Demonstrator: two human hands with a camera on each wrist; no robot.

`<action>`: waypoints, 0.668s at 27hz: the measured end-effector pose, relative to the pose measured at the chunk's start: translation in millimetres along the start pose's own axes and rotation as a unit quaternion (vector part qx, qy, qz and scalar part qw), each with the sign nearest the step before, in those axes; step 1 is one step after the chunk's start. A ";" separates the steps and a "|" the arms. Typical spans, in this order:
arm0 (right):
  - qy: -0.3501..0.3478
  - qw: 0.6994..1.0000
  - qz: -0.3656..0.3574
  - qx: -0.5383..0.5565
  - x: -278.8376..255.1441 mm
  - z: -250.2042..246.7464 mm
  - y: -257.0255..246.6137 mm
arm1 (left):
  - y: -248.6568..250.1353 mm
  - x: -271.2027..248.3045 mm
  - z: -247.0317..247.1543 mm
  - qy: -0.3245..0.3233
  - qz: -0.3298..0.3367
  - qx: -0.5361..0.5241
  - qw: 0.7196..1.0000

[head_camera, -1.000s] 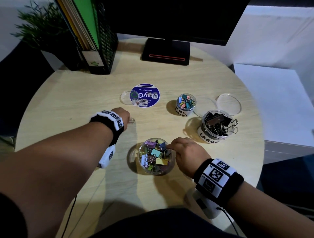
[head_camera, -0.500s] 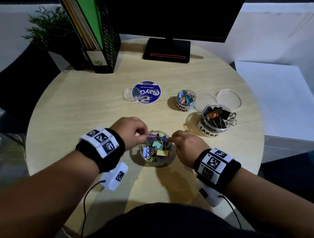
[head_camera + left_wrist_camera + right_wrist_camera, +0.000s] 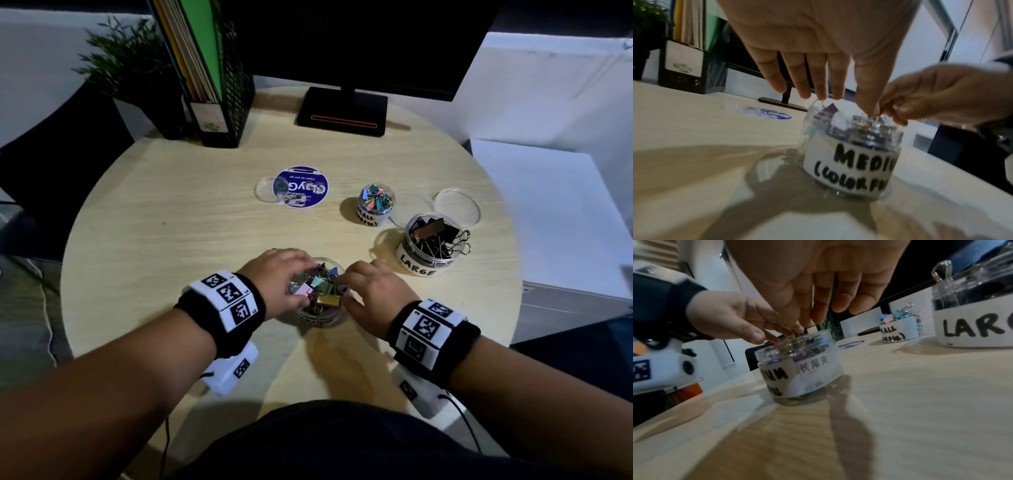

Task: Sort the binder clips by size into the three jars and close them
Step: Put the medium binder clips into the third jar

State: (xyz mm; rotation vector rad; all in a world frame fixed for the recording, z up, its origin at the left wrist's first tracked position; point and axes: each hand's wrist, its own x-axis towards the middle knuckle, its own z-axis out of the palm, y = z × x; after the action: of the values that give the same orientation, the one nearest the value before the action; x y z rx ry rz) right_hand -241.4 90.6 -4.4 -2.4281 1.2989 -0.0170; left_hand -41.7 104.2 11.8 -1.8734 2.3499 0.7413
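The clear medium jar (image 3: 318, 317) (image 3: 851, 162) (image 3: 801, 373) stands open near the table's front edge, heaped with coloured binder clips (image 3: 323, 284). My left hand (image 3: 277, 274) (image 3: 818, 97) reaches over it from the left, and its straight fingers press down on the top clips. My right hand (image 3: 371, 289) (image 3: 818, 318) is at the jar's right side, with curled fingertips pinching at the rim. The small jar (image 3: 376, 205) of coloured clips and the large jar (image 3: 430, 250) of black clips stand open to the back right.
Three lids lie on the round wooden table (image 3: 171, 222): a small clear lid (image 3: 265, 190), a blue printed lid (image 3: 301, 186), and a clear lid (image 3: 457, 207) behind the large jar. A monitor base (image 3: 342, 111), file holder (image 3: 219, 113) and plant (image 3: 130, 65) line the back edge.
My left hand came in from the bare table on the left to the medium jar and now lies over its clips. My right hand stayed at the jar's rim.
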 end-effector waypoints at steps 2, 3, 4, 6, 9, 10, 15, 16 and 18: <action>-0.010 1.000 -0.019 -0.016 -2.1 2.1 -4.2 | 0.1 3.2 3.2 -0.021 0.003 0.020 1.000; -0.028 0.999 -0.014 -0.032 -3.6 1.9 -6.4 | -0.5 3.6 5.2 -0.015 -0.002 0.010 1.000; -0.046 0.998 -0.002 -0.045 -5.4 2.3 -7.1 | -1.3 3.4 7.2 -0.006 -0.008 -0.002 1.000; -0.062 0.996 0.013 -0.058 -9.5 2.8 -5.7 | -1.4 1.6 11.5 0.009 -0.018 -0.009 1.000; -0.076 0.994 0.027 -0.071 -13.1 1.3 -10.3 | -0.1 -3.7 18.7 0.016 -0.033 -0.017 0.999; -0.081 0.993 0.031 -0.077 -14.1 2.0 -12.4 | 0.0 -5.4 20.7 0.018 -0.036 -0.022 0.999; -0.117 0.987 0.034 -0.104 -17.4 7.6 -15.8 | 2.7 -8.9 22.5 0.026 -0.045 -0.025 0.998; -0.124 0.986 0.032 -0.109 -17.6 7.5 -16.4 | 3.4 -9.1 22.2 0.028 -0.046 -0.022 0.998; -0.119 0.987 0.028 -0.106 -16.2 6.3 -17.5 | 4.4 -9.6 21.3 0.032 -0.044 -0.011 0.998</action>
State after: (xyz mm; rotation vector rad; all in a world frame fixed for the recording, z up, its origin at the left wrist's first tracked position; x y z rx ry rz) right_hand -235.6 114.3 -1.5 -2.4713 1.3151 0.4344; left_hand -48.6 121.8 -2.4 -2.0242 2.2873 0.7124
